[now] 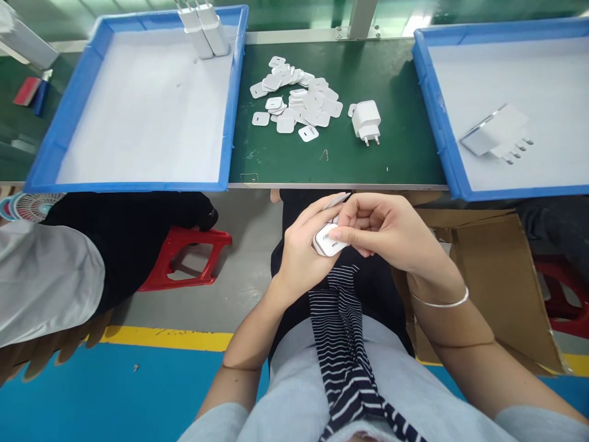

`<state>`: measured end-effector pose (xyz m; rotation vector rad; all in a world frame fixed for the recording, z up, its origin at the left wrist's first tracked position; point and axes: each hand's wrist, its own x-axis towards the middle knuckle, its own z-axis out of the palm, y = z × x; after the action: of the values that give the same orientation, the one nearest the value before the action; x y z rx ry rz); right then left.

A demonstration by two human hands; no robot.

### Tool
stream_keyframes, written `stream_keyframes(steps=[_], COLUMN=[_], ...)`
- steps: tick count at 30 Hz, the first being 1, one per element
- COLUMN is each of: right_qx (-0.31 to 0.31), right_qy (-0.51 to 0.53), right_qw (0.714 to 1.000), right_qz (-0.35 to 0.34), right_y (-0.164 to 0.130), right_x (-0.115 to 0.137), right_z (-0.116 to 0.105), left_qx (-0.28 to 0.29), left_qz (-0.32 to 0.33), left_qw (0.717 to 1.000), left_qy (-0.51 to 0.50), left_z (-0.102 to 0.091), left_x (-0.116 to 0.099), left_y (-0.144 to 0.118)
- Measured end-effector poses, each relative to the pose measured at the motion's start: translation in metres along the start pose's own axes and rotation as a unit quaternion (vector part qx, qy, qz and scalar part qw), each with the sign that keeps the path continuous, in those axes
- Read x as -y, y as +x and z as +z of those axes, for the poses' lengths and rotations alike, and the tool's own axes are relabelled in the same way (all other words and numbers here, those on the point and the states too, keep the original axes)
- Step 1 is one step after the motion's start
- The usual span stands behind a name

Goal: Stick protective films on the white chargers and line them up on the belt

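Note:
My left hand (306,248) is wrapped around a small white rounded-square cover plate (329,244) with a port slot, which faces up in front of my waist. More white layers show under its edge, but I cannot tell whether they are a stack of plates or a charger body. A thin grey pointed object (337,200) sticks out by the left fingertips; its kind is unclear. My right hand (375,227) has curled fingers, and its thumb tip presses on the plate's upper face. On the green table ahead lie a pile of similar plates (285,124) and a white charger (367,118) with two pins.
A blue tray (232,110) at left holds two white chargers (214,37). The right blue tray (442,129) holds a charger (499,132) with several prongs. An open cardboard box (499,282) stands at my right; a red stool (197,276) and a seated person (46,276) are at left.

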<state>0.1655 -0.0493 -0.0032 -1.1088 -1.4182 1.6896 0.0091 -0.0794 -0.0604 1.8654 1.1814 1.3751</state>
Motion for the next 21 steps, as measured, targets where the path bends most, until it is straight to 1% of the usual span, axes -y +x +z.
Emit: stream_keyframes(steps=[7,9,11,13,14,18,21], right_qx=[-0.002,-0.023,-0.058,-0.080,-0.079,-0.040,-0.038], right_qy=[-0.025,-0.048,-0.072,-0.073,-0.061,0.014,0.025], right_qw=[1.000,0.998,0.995,0.993,0.994,0.999,0.998], right_qz=[-0.013,-0.025,-0.038,-0.045,-0.045,-0.033,-0.032], right_y=[0.000,-0.001,-0.001,-0.002,-0.002,-0.004,-0.006], right_x=[-0.002,-0.006,-0.009,-0.012,-0.013,-0.013,-0.012], right_z=[0.001,0.002,0.002,0.002,0.001,-0.002,-0.004], left_qx=[0.002,0.001,-0.002,-0.006,-0.008,-0.009,-0.005], left_qz=[-0.005,-0.005,-0.006,-0.007,-0.007,-0.001,-0.008], left_qw=[1.000,1.000,1.000,1.000,0.999,0.998,0.997], left_qy=[-0.001,-0.008,-0.017,-0.026,-0.033,-0.065,-0.078], left_z=[0.001,0.002,0.003,0.004,0.004,0.002,0.000], left_x=[-0.001,0.000,0.003,0.006,0.007,0.011,0.011], left_y=[0.000,-0.001,-0.003,-0.005,-0.006,-0.006,-0.005])
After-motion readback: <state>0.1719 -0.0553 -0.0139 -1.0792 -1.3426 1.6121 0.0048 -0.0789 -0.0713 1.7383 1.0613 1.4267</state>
